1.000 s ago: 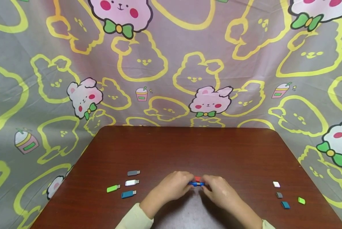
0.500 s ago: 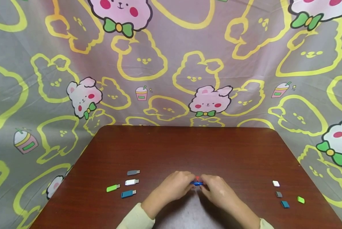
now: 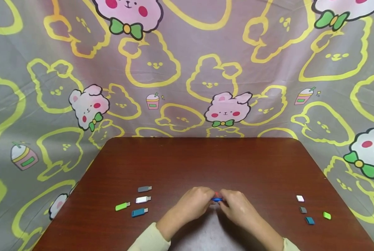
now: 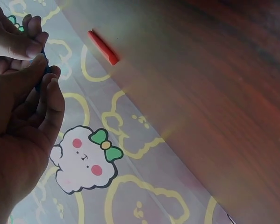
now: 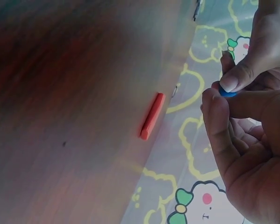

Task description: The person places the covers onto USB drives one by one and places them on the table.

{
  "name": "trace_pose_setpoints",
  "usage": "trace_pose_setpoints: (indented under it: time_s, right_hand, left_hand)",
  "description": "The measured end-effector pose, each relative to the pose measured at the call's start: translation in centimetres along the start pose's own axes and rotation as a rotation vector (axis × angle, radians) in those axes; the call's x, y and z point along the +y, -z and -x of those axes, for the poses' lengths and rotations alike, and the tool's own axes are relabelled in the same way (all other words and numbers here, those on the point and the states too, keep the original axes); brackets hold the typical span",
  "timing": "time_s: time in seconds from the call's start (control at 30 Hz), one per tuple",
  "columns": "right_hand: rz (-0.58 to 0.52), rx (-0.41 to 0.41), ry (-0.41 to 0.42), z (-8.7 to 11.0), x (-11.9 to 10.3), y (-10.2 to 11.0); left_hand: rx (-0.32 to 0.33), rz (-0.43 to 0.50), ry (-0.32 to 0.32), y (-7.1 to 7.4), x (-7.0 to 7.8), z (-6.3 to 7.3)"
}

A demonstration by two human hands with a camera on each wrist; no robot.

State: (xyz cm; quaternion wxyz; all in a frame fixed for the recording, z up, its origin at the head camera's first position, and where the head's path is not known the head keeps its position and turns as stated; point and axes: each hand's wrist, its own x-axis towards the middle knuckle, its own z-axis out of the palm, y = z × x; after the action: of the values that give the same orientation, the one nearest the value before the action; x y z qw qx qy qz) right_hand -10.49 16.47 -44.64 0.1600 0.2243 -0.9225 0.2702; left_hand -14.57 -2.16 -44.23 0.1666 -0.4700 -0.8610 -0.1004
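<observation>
Above the middle of the table, my left hand point(image 3: 197, 203) and right hand point(image 3: 239, 206) meet fingertip to fingertip around a blue USB flash drive point(image 3: 217, 199). The left thumb and fingers pinch its left end; the right ones pinch its right end, where the cap sits. Only a sliver of blue point(image 5: 227, 92) shows in the right wrist view, the rest covered by fingers. Just beyond the hands, a slim red stick point(image 4: 103, 48) lies on the table, looking like a capped flash drive; the head view shows little of it.
On the left lie uncapped flash drives: grey point(image 3: 144, 189), white point(image 3: 142, 199), green point(image 3: 122, 206) and teal point(image 3: 139, 212). Small caps lie at the right: white point(image 3: 300, 198), grey point(image 3: 303, 210), teal point(image 3: 310, 220) and green point(image 3: 327, 215). A patterned curtain point(image 3: 174, 139) borders the brown table point(image 3: 202, 160).
The hands have drawn slightly closer together. The silvery connector that showed in the middle of the blue flash drive a second ago is no longer visible.
</observation>
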Motion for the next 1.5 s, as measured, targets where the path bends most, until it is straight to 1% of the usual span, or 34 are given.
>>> trace_pose_setpoints:
  time_s: [0.1, 0.17, 0.27, 0.4, 0.53, 0.63, 0.73, 0.87, 1.0, 1.2, 1.33, 1.4, 1.5]
  right_hand:
    - [-0.001, -0.002, -0.012, 0.1, 0.1, 0.0]
    - [0.000, -0.005, -0.017, 0.1, 0.2, 0.0]
    - [0.008, -0.008, -0.002, 0.2, 0.4, 0.0]
    - [0.026, -0.014, 0.045, 0.5, 0.7, 0.0]
    - [0.051, -0.023, 0.072, 0.7, 0.9, 0.0]
    - [0.069, -0.013, 0.090, 0.7, 1.0, 0.0]
    - [0.076, 0.001, 0.110, 0.6, 1.0, 0.1]
    - [0.072, -0.004, 0.105, 0.6, 1.0, 0.0]
    - [0.080, -0.047, 0.063, 0.7, 1.1, 0.0]
    - [0.111, -0.135, -0.027, 0.7, 1.5, 0.0]
    - [0.094, -0.180, -0.077, 0.7, 1.6, -0.2]
    - [0.083, -0.200, -0.092, 0.7, 1.6, -0.3]
    - [0.082, -0.216, -0.093, 0.6, 1.7, -0.5]
  left_hand:
    - [0.001, 0.004, -0.007, 0.1, 0.0, 0.0]
    - [-0.015, 0.027, 0.000, 0.2, -0.1, -0.1]
    - [-0.062, 0.079, 0.033, 0.2, -0.3, -0.2]
    - [-0.123, 0.138, 0.087, 0.2, -0.5, -0.3]
    - [-0.163, 0.195, 0.131, 0.1, -0.6, -0.4]
    - [-0.189, 0.236, 0.164, 0.0, -0.7, -0.6]
    - [-0.219, 0.258, 0.188, 0.0, -0.7, -0.7]
    - [-0.266, 0.245, 0.213, -0.2, -0.6, -0.7]
    - [-0.292, 0.208, 0.226, -0.1, -0.4, -0.5]
    - [-0.304, 0.153, 0.234, 0.2, -0.4, 0.0]
    - [-0.312, 0.132, 0.249, 0.2, -0.4, 0.3]
    - [-0.314, 0.127, 0.255, 0.3, -0.3, 0.4]
    - [-0.320, 0.123, 0.258, 0.4, -0.4, 0.5]
